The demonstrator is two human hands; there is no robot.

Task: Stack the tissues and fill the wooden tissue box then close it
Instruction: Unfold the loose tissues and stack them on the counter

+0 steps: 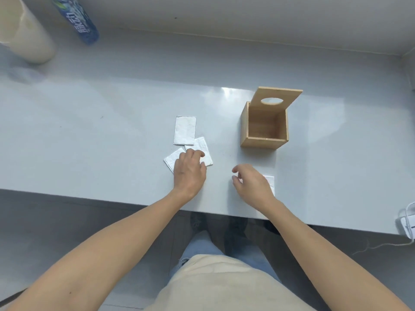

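Note:
A wooden tissue box (263, 140) stands open and empty on the white table, its lid (277, 99) with an oval hole tipped up at the back. Three folded white tissues lie left of it: one upright (184, 130), one angled (203, 147), one lower left (172, 160). My left hand (189, 170) rests with its fingertips on the two lower tissues and holds none of them. My right hand (251, 184) hovers with curled, spread fingers over a fourth tissue (270, 181) near the table's front edge, mostly hiding it.
A cream cylinder (24, 34) and a blue bottle (76, 19) stand at the far left back. A white object with a cord (407, 221) sits at the right edge. The table's front edge (112, 198) runs just below my hands.

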